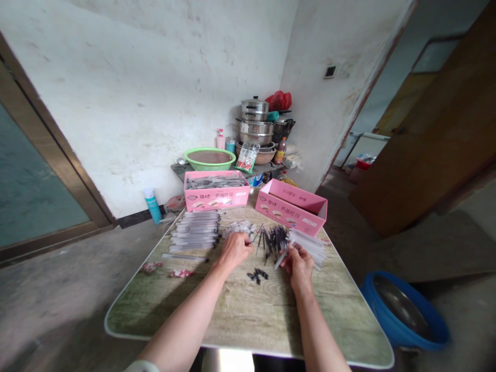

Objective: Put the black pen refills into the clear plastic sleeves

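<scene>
My left hand point(237, 248) is closed over the middle of the table, with a thin dark pen refill point(259, 232) at its fingertips. Just beyond it lies a heap of small whitish pieces point(240, 226). My right hand point(299, 262) pinches a clear pen barrel point(280, 259), tilted toward the left. Beside that hand spread a pile of dark refills point(277, 238) and a stack of clear barrels point(312, 248). Several black pen caps point(258, 275) rest on the tabletop between my arms. Rows of capped pens point(197, 230) lie at the left.
A pink box point(217, 200) full of pens stands at the table's far left; another pink box point(296, 214) stands at the far right. Behind are a green basin point(210, 166) and stacked pots point(256, 126). A blue tub point(430, 336) sits on the floor at right.
</scene>
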